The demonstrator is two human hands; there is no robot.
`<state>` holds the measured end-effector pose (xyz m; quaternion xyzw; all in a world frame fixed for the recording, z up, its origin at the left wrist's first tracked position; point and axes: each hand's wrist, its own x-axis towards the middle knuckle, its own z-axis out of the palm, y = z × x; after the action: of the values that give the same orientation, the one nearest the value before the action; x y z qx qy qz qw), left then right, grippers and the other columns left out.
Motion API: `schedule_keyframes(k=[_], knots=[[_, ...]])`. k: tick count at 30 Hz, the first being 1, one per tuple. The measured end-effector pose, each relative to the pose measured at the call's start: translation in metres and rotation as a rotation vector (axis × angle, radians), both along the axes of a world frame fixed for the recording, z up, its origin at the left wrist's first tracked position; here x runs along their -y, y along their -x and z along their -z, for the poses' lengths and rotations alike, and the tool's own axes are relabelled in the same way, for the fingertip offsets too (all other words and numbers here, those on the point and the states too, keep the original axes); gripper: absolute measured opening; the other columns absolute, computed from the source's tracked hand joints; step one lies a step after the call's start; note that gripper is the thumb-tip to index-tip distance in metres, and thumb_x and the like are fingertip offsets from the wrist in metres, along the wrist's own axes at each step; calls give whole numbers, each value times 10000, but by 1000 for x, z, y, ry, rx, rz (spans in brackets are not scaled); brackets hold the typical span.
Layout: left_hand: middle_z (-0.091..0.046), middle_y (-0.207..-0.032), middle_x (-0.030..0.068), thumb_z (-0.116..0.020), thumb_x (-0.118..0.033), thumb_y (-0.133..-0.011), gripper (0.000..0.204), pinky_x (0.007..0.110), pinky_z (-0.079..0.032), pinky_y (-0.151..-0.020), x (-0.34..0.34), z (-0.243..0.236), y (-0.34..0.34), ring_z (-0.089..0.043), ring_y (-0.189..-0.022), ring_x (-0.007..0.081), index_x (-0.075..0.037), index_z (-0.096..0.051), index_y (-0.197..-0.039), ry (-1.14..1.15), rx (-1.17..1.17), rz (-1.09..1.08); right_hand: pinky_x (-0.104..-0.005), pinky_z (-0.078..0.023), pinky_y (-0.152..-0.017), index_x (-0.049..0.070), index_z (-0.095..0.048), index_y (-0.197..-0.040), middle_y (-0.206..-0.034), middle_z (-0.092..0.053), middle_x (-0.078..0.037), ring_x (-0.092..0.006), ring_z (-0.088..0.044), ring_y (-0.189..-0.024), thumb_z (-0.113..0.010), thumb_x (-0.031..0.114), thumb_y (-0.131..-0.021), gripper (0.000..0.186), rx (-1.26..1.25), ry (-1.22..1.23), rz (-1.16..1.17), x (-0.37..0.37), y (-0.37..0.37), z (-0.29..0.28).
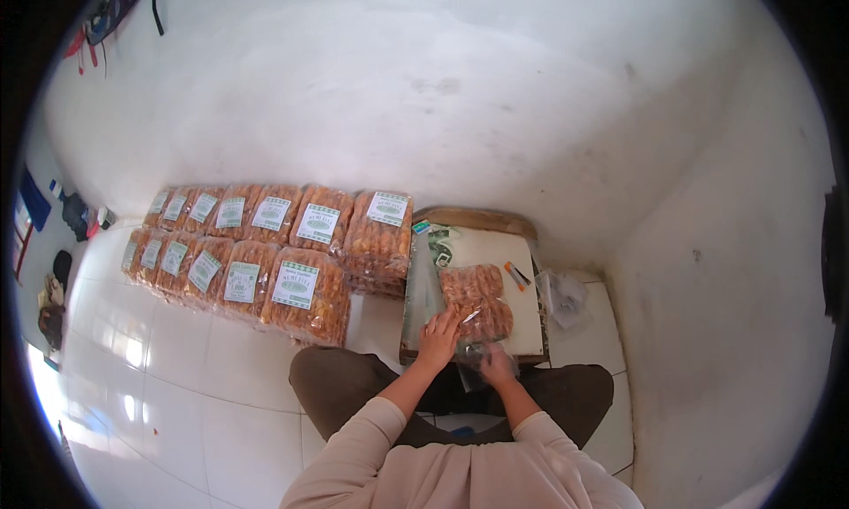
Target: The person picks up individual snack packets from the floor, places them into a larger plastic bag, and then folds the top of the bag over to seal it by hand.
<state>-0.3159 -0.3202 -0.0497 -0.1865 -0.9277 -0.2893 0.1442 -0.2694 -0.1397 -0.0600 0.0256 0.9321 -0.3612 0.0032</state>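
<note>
On a low white-topped table (526, 328) in front of me lies a clear plastic bag (478, 301) packed with orange-brown snack pieces. My left hand (438, 336) rests against its near left side, fingers stretched along the plastic. The fingers of my right hand (498, 365) are closed on the loose clear end of the bag, at the table's near edge. The fingertips are partly hidden by the shiny plastic. Beyond the bag lies a slim orange-and-black tool (516, 275), perhaps a cutter. Green-and-white labels (439, 246) sit at the table's far left.
Several filled snack bags (305, 310) with white-and-green labels stand stacked in two rows to the left, on the tiled floor (248, 367). Crumpled clear plastic (564, 298) lies right of the table. White walls (495, 93) rise ahead and at the right. My crossed legs flank the table's near side.
</note>
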Motion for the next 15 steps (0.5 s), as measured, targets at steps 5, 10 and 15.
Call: schedule_keyframes(k=[5,10,15], knots=[[-341,-1382,50,-582,-224,-795,439,527,-331,-926,-8,-8,2,-331,-1231,299,-169,-501,-1223,236,6,-56,-397,-430,-870,63,-565,-1040,-1082,-532,-170,-357,-517,-1017,-561,95,-745,296,-140,-33,-106,-8,1,15],[-307,-1403,47,-597,-200,-762,448,562,-308,-935,-15,-17,8,-308,-1246,310,-201,-516,-1202,232,69,-37,-371,-429,-877,62,-591,-980,-1073,-539,-156,-338,-519,-1020,-559,95,-741,244,-156,76,-129,-16,3,23],[-284,-1416,43,-601,-173,-747,462,582,-284,-947,-23,-30,9,-286,-1260,319,-233,-519,-1198,279,167,-19,-335,-438,-877,60,-614,-915,-1047,-553,-131,-292,-537,-1008,-563,97,-736,190,-179,205,-151,-18,4,35]])
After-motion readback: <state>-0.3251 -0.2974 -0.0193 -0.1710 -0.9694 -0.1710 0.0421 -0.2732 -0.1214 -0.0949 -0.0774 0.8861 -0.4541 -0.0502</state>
